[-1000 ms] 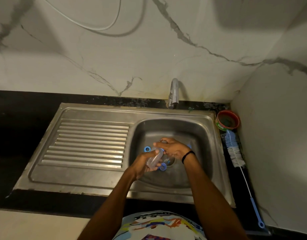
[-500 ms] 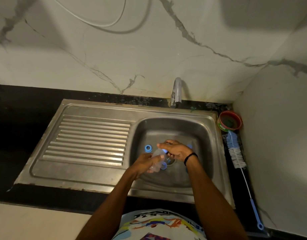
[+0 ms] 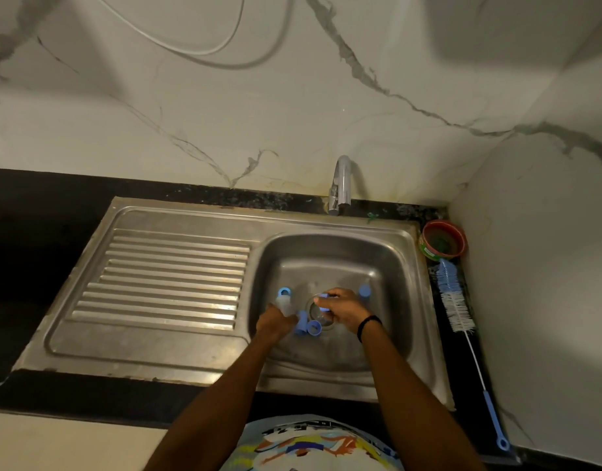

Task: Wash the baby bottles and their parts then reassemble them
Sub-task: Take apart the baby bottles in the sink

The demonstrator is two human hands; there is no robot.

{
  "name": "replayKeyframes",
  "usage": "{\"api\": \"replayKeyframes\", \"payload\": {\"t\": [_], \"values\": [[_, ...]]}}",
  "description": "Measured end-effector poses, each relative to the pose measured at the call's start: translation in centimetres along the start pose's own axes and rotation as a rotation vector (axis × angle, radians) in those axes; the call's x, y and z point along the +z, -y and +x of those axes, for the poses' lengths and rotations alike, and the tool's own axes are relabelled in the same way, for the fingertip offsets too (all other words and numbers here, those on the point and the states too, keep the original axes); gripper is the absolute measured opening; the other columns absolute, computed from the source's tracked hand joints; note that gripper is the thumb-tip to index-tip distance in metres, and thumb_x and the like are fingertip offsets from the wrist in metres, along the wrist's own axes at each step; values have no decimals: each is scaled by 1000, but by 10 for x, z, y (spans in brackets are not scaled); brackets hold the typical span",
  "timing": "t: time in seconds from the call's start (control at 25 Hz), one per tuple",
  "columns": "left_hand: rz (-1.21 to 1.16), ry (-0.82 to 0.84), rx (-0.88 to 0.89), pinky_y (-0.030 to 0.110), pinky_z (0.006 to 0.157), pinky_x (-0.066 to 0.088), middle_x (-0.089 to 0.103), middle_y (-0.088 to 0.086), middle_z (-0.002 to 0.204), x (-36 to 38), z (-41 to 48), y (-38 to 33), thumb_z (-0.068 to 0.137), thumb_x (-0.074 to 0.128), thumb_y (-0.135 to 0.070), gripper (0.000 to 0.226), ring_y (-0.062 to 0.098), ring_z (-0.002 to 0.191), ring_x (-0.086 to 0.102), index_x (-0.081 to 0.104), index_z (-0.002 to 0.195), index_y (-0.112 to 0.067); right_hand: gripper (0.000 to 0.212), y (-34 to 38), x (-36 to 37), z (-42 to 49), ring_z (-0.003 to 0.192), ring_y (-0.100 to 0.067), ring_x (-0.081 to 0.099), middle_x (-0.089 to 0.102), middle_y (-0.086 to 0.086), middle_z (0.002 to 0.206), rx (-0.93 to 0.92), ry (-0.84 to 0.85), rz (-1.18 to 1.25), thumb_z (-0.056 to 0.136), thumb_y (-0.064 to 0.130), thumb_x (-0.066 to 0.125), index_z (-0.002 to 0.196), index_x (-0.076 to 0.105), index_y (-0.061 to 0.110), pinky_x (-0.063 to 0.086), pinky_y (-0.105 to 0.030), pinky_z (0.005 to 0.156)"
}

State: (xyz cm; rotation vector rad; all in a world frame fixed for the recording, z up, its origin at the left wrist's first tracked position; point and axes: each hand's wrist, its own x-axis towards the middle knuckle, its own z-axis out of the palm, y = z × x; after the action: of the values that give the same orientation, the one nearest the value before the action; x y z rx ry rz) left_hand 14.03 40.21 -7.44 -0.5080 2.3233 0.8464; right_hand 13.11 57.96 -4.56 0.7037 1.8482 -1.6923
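Both hands are working low inside the sink [image 3: 398, 266], I'm guessing so loose bits are staying put; left hand [image 3: 275, 323] is curling its fingers round the clear bottle [image 3: 284, 303], though it's blurry; right hand [image 3: 342, 309] is pinching a blue collar [image 3: 321, 301] over the drain; counting up, I'm seeing one bottle, five blue pieces (bottle neck, pinched, two lying beside the drain, one sitting right), one bottle brush [image 3: 455, 300] waiting on the counter, one red tub [image 3: 444, 241].
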Motion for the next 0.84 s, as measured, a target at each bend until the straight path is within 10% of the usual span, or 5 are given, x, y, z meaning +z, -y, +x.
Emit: {"api": "replayKeyframes", "payload": {"t": [0.36,0.6,0.84], "values": [[-3,-36,-55,34,96,47,60,16,132,26,26,15,96,64,-27,48,29,121,59,50,134,-1,17,-16,-15,-4,82,-20,69,67,-8,82,-27,-10,-24,80,9,80,80,63,8,59,-33,73],[-931,189,-27,33,69,61,73,15,85,13,-10,-7,98,64,-33,34,28,79,71,73,99,0,31,-15,-4,-2,80,-21,69,70,-2,83,-231,-38,-206,62,24,90,78,63,22,59,-44,76],[-766,160,231,45,91,59,77,14,93,-1,-16,-1,87,78,-38,33,28,94,74,78,102,-9,28,-1,24,-10,74,-10,57,61,5,82,-422,-55,-537,77,31,79,83,53,21,50,-28,66]]}}
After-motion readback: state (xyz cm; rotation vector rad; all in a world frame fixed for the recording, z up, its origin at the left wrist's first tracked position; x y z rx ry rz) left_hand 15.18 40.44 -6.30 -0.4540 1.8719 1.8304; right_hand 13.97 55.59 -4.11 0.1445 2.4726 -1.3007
